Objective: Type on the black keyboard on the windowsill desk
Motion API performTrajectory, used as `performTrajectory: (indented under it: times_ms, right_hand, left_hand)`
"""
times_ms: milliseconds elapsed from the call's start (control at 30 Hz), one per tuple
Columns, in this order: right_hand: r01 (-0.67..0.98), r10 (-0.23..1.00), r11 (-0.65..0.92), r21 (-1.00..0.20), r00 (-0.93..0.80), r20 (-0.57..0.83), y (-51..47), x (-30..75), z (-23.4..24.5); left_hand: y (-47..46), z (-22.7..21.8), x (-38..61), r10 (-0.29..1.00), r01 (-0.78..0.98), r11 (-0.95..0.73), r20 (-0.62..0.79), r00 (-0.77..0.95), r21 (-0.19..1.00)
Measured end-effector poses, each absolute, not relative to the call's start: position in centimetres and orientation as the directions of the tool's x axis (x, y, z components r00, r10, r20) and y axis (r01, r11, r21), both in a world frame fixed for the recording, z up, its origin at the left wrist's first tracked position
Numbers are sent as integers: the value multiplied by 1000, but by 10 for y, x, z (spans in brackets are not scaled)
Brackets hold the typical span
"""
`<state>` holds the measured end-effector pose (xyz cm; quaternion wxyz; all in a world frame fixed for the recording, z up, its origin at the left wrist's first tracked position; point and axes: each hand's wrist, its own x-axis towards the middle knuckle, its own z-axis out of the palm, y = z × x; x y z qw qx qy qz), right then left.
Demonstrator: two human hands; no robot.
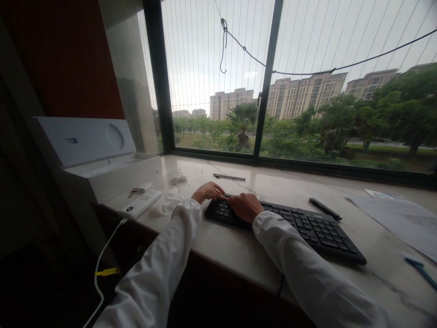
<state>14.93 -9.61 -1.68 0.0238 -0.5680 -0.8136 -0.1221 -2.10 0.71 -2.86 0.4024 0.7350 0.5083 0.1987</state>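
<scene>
A black keyboard (321, 230) lies slantwise on the marble-patterned sill, its number pad toward the lower right. My left hand (209, 192) is at its upper left corner, with fingers bent and pointing right, close to the keys. Over the left-hand keys rests my right hand (246, 206), its fingers curled and reaching toward the left fingertips. The fingertips of both hands meet near the top row. Whatever may be between them is too small or hidden to make out. White sleeves cover both arms.
A dark perforated strip (229, 177) lies behind the hands. At left are an open white box (119, 177), a white power bank (140, 204) with a cable, and crumpled clear plastic (169, 201). A black pen (325, 208), papers (399, 217) and a blue tool (420, 272) lie right.
</scene>
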Motion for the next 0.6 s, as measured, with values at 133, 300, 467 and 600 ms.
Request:
performTrajectory:
  times_ms: [133, 300, 467, 600]
  right_hand:
    - [923, 912, 331, 196, -367, 185, -94, 151, -18]
    - [917, 907, 345, 200, -380, 182, -95, 152, -17]
    - [921, 908, 338, 193, -373, 191, -96, 151, -17]
    - [922, 905, 344, 178, -376, 198, -94, 151, -18]
  left_hand:
    - [0, -18, -12, 933, 662, 22, -253, 255, 749]
    - [-3, -12, 3, 926, 638, 103, -308, 220, 763]
    - [5, -20, 2, 926, 640, 72, -290, 242, 765]
    - [9, -28, -2, 941, 624, 8, -217, 259, 781]
